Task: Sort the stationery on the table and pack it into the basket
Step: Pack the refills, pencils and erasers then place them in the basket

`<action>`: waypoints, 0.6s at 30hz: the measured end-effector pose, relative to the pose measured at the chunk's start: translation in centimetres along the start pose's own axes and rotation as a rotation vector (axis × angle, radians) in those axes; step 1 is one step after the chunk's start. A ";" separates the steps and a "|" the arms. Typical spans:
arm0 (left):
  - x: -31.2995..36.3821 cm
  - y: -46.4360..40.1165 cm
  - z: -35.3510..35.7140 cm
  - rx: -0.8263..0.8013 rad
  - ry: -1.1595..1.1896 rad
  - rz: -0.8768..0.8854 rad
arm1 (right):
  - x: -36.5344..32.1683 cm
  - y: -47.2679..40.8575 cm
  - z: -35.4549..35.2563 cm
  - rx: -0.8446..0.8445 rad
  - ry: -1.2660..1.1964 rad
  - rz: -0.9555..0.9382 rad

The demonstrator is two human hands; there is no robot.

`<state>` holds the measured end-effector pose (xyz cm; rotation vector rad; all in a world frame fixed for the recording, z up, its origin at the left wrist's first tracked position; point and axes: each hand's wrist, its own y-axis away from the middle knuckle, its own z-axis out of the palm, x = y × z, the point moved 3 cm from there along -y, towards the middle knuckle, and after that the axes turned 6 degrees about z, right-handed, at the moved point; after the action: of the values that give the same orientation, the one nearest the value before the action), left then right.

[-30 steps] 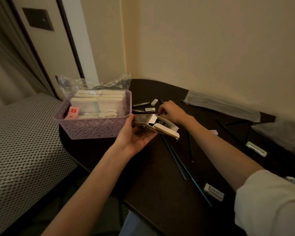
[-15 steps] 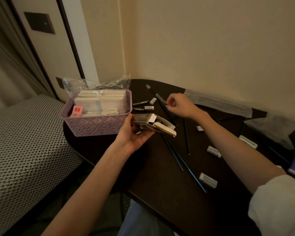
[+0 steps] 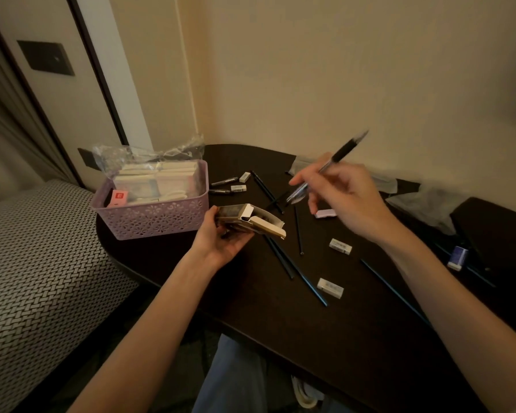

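Two hands busy: each grasps one thing, above the table (image 3: 280, 338).
Right grip: right hand (image 3: 346, 201) pinches a pen (image 3: 325, 168) near the middle of its barrel, fingers curled round it; somewhat blurred.
Left grip: left hand (image 3: 221, 236) cups an open cardboard box (image 3: 248, 220) from below, thumb on its top, mouth flap open.
Change: half a second ago the right hand was down among the loose pens at the table top; now the pen is lifted off it and carried in the air.
Meaning: judged as pick-up done; loading the pen into the box looks like the step in hand, box then going to the basket.
Pen axis: long and slanted, dark grip end up and away toward the wall, lower end down toward the box mouth.
Pen place: in the air to the right of the basket (image 3: 152, 217), beyond the box, not touching it.
Box place: just beside the basket's right wall, open end facing right.
Basket contents: pale packs, red-labelled item at left; clear plastic bag (image 3: 125, 153) behind.
Still loose, right of basket: several dark pencils (image 3: 295, 272), white erasers (image 3: 330, 287), two markers (image 3: 224, 182).
Remaining: much sorting left, by the look.
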<state>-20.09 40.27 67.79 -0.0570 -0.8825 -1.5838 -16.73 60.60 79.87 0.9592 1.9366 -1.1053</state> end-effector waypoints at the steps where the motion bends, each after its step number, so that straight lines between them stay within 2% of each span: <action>1: -0.2 0.2 0.0 -0.009 -0.009 -0.007 | -0.2 0.5 0.3 -0.007 0.010 -0.014; 6: -0.5 0.6 0.2 -0.044 -0.055 -0.019 | -0.1 1.7 1.4 -0.060 -0.051 -0.046; 14: -0.8 1.2 0.4 -0.066 -0.127 -0.047 | -0.1 2.1 3.0 -0.176 0.067 -0.046; 18: -0.9 1.7 0.5 -0.077 -0.186 -0.072 | -1.3 2.8 3.3 -0.067 0.274 -0.281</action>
<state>-18.67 41.44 68.53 -0.2324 -0.9760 -1.6997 -13.02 58.32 78.55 0.8556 2.3733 -1.0992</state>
